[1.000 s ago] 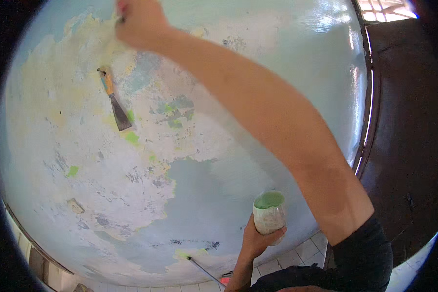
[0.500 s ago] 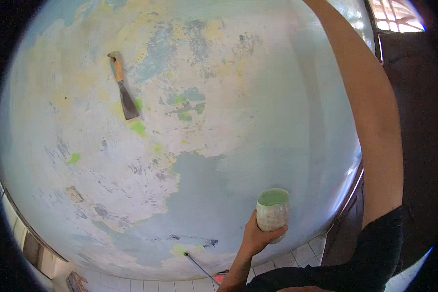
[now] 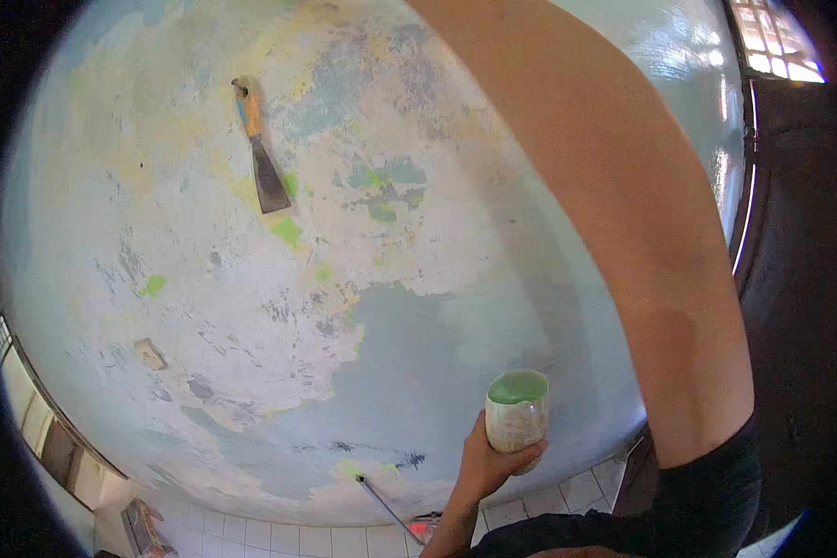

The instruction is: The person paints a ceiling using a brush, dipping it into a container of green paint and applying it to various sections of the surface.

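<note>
My left hand (image 3: 486, 467) is closed around a pale, paint-smeared cup (image 3: 517, 426), held upright low in front of the wall. Light green paint shows inside the cup. My bare right arm stretches from a black sleeve up across the right half of the view and leaves by the top edge, so my right hand is hidden beyond it. The wall (image 3: 400, 335) is patchy, with white, grey-blue, yellowish and bright green areas. A scraper (image 3: 268, 177) with an orange handle hangs against it at the upper left, away from my hands.
A small box-shaped fitting (image 3: 151, 354) juts from the wall at lower left. A thin pole (image 3: 386, 507) leans at the wall's foot beside a red item (image 3: 423, 530). White tiles (image 3: 288, 538) run along the bottom. A dark door (image 3: 795, 232) stands at right, below a barred window (image 3: 777, 42).
My right arm has swung left and now covers more of the wall. My left hand keeps hold of the cup, slightly lower. The wall view has shifted a little to the right.
</note>
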{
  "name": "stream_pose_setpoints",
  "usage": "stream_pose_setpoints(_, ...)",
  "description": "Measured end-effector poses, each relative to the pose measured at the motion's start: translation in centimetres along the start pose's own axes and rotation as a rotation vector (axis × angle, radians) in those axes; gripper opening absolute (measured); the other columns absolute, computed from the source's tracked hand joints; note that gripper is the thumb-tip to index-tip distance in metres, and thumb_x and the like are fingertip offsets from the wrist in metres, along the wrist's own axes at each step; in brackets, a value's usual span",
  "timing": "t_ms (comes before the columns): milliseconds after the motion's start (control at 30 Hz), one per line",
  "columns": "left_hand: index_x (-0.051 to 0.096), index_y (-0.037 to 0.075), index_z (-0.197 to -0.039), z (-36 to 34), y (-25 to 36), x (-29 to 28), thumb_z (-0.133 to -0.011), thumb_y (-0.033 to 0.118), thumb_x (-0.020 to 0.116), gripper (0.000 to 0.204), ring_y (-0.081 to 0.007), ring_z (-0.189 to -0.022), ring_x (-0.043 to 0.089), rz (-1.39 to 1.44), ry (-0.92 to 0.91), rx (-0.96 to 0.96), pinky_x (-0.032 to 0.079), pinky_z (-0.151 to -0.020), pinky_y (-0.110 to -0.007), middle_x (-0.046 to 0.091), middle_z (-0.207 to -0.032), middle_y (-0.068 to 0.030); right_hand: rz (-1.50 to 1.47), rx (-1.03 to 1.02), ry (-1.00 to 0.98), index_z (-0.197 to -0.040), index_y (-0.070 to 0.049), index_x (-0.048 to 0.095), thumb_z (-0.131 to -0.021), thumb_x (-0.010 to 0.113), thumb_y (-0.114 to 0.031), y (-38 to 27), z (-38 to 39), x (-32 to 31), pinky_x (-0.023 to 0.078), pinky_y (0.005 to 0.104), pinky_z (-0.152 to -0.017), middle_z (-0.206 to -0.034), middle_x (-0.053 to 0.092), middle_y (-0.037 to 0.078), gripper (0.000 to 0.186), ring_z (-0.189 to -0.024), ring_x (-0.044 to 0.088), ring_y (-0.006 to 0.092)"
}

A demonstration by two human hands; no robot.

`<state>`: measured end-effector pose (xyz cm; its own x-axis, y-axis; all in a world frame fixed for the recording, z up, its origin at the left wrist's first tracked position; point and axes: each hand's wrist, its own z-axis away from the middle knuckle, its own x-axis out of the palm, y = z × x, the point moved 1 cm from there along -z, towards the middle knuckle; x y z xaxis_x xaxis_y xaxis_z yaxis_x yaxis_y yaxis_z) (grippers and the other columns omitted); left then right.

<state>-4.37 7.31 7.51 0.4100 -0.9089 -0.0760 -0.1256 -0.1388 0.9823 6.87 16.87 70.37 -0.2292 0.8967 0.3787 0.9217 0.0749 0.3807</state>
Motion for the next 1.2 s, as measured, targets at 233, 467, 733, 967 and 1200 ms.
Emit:
stream_pose_setpoints(233,0.052,0.0,-0.136,-1.9,0.5,0.3,-0.069,0.039,0.095,0.088,-0.0261,-0.111,0.069,-0.037,0.005,-0.031,0.056,-0.095,-0.04,0.069,-0.124,-0.0167,-0.259,0.492,-0.09,-0.087,-0.004,0.063,-0.078,0.072,-0.008,14.3,-1.5,-17.5,0.055,0.046,-0.063,-0.076,0.065,0.007,0.013,-0.069,0.067,0.0272)
stream_pose_setpoints(467,0.051,0.0,-0.138,-3.5,2.0,3.0,-0.07,0.037,0.095,0.089,-0.0254,-0.111,0.069,0.032,-0.033,0.001,0.056,-0.095,-0.039,0.069,-0.125,-0.016,0.409,0.55,0.037,-0.085,-0.001,0.06,-0.079,0.069,-0.007,21.7,-3.8,-32.3,0.057,0.041,-0.062,-0.075,0.065,0.013,0.012,-0.064,0.068,0.0283)
stream_pose_setpoints(733,0.049,0.002,-0.142,-3.2,2.1,3.9,-0.07,0.038,0.095,0.093,-0.0255,-0.112,0.068,-0.064,-0.063,-0.053,0.057,-0.094,-0.04,0.068,-0.125,-0.0166,0.942,0.153,-0.158,-0.103,-0.005,0.067,-0.083,0.053,-0.009,22.3,-2.5,-34.8,0.051,0.0592,-0.075,-0.09,0.07,0.025,0.024,-0.088,0.066,0.049)
stream_pose_setpoints(967,0.05,0.002,-0.139,-1.8,0.9,2.4,-0.069,0.037,0.096,0.091,-0.0257,-0.114,0.068,0.042,-0.042,-0.065,0.057,-0.094,-0.041,0.068,-0.125,-0.0156,0.387,-0.059,-0.242,-0.115,-0.008,0.07,-0.087,0.055,-0.006,6.0,6.0,-9.7,0.052,0.0504,-0.087,-0.104,0.073,0.018,0.032,-0.101,0.067,0.0377)
stream_pose_setpoints(1200,0.053,0.002,-0.137,-0.6,1.2,0.9,-0.069,0.032,0.096,0.086,-0.025,-0.108,0.07,0.033,0.022,-0.038,0.057,-0.094,-0.039,0.07,-0.122,-0.0146,0.231,-0.028,-0.342,-0.117,-0.025,0.075,-0.081,0.068,-0.018,-4.8,6.5,-2.1,0.057,0.0448,-0.082,-0.095,0.075,0.01,0.037,-0.093,0.073,0.0325)
